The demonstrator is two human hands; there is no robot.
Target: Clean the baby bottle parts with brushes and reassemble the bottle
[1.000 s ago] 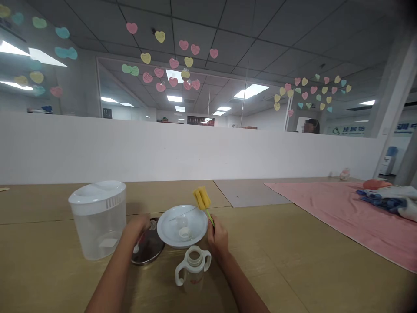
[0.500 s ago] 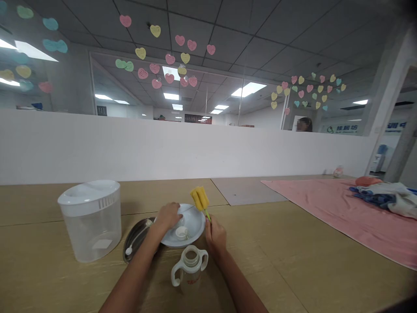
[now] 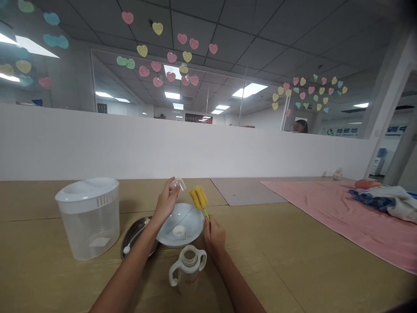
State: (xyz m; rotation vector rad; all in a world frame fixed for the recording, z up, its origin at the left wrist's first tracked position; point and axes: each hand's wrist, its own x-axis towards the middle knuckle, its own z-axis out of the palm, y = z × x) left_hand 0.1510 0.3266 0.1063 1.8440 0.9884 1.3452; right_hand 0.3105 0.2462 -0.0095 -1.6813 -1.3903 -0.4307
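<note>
Above the far rim of a pale bowl (image 3: 165,237), my left hand (image 3: 167,201) grips a clear plastic cap (image 3: 178,184), fingers closed on its side. My right hand (image 3: 215,234) is closed around the thin green handle of a yellow sponge brush (image 3: 199,198), whose head points up beside the cap. A white ring-shaped part (image 3: 179,231) lies in the bowl with a small clear piece against it. In front of the bowl a clear baby bottle (image 3: 188,269) with two white handles stands upright, its mouth uncovered.
A lidded clear bucket (image 3: 89,226) stands at the left. Partly behind my left forearm is a metal tray (image 3: 125,232) holding a long white-tipped utensil (image 3: 132,243). A pink cloth (image 3: 325,208) with folded clothes (image 3: 387,195) covers the right side. A low white wall (image 3: 195,150) runs behind the table.
My left hand has risen out of the bowl and now holds the clear cap up. The brush in my right hand has hardly moved.
</note>
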